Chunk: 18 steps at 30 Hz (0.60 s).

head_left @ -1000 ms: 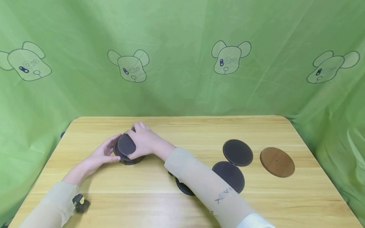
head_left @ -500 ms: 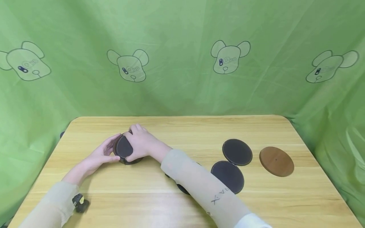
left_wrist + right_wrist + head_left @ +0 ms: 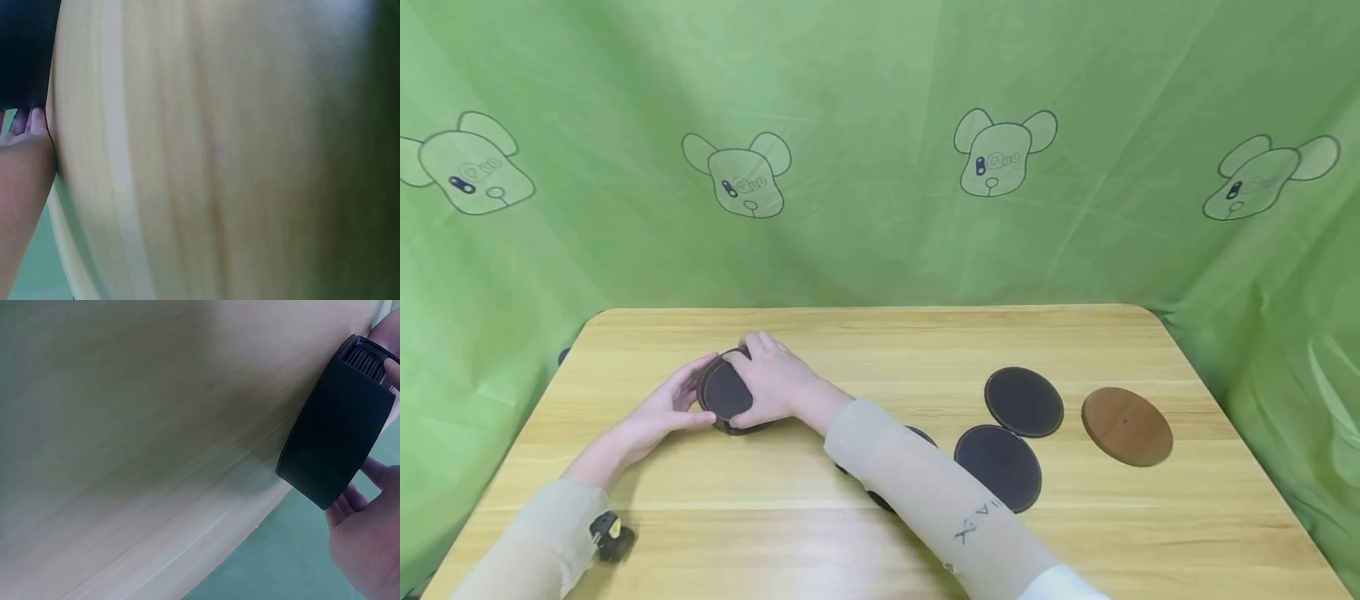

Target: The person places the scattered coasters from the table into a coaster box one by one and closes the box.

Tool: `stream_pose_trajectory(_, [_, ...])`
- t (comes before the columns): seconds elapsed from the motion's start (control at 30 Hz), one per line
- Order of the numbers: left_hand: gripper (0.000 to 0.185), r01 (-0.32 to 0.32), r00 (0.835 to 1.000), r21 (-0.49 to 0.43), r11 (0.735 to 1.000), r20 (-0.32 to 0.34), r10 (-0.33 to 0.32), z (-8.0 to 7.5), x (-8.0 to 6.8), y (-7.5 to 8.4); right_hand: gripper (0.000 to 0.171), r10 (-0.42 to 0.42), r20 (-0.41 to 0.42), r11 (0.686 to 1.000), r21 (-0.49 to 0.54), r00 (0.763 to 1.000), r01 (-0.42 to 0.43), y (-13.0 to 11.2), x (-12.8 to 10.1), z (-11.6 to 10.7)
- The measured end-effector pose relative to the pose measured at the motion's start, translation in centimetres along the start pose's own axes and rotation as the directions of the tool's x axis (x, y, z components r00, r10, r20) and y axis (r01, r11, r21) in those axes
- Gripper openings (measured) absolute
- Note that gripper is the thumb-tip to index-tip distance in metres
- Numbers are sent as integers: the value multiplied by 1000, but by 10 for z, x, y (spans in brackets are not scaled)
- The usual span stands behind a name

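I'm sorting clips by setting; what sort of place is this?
Probably a curtained-off recording booth: green cloth hangs behind and beside a wood-grain table, and a black device shows at the left sleeve.

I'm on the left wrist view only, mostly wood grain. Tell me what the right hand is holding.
Observer: The right hand holds a dark disc at the top of the round dark holder.
Operator: Describe the side of that holder for me.
Observer: In the right wrist view, dark ridges show at one end of its smooth wall.
Operator: Now report what lies off to the right.
Observer: A brown disc on the table, apart from the dark discs to its left.
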<state>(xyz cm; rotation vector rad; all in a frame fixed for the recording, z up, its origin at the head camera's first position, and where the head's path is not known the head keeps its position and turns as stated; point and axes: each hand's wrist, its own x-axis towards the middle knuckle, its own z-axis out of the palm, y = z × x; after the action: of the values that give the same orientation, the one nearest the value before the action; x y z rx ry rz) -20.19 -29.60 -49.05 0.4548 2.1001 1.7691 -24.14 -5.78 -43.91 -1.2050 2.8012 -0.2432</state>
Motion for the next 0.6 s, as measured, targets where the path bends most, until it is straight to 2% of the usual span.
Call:
stream_pose_trajectory(0.3, [97, -7, 1000, -15, 1000, 3, 7, 1, 0, 1, 91, -16, -29, 999, 49, 999, 17, 8, -2, 2])
stream_pose_trajectory(0.6, [98, 6, 1000, -13, 1000, 1, -6, -1, 0, 0, 89, -14, -20, 992, 128, 1000, 16, 13, -4, 3])
